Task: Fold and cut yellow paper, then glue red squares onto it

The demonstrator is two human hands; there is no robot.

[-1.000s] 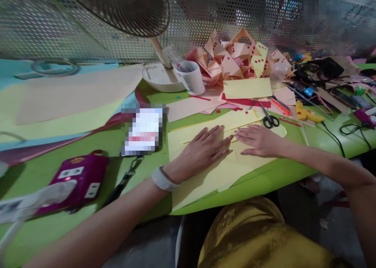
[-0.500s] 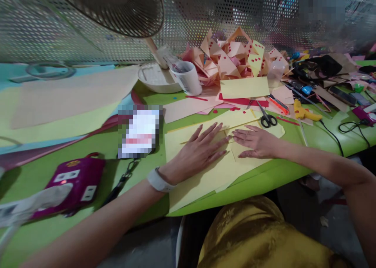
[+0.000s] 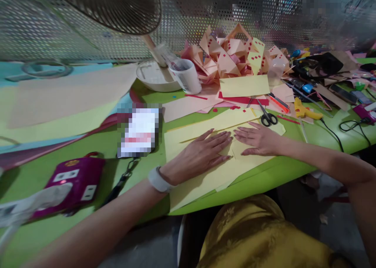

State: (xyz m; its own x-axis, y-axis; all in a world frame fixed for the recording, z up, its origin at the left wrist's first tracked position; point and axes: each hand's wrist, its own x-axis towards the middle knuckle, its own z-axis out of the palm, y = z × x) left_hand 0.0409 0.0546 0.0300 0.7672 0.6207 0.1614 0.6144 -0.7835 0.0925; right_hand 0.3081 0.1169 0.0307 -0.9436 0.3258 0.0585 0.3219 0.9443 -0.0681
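A large pale-yellow paper sheet (image 3: pixel 188 193) lies across the front of the green table, with more yellow paper layered on it. Flat on this paper rests my left hand (image 3: pixel 198 156), fingers extended and pointing right. My right hand (image 3: pixel 260 141) lies flat there too, its fingertips close to those of the left. Just above both hands runs a folded yellow paper strip (image 3: pixel 217 124). Black-handled scissors (image 3: pixel 268 118) lie beyond my right hand, their blades pointing away. Neither hand grips anything; what lies under the palms is hidden.
Behind stands a heap of folded peach paper pieces (image 3: pixel 226 60) with red dots. A white cup (image 3: pixel 188 78) and a fan (image 3: pixel 117 9) are at the back. A yellow glue gun (image 3: pixel 307 110) lies right, a phone (image 3: pixel 141 131) and a purple power strip (image 3: pixel 76 182) left.
My left hand has slid slightly right and toward me, its fingers drawn closer together. My right hand has shifted a little to the right. Both remain flat on the paper.
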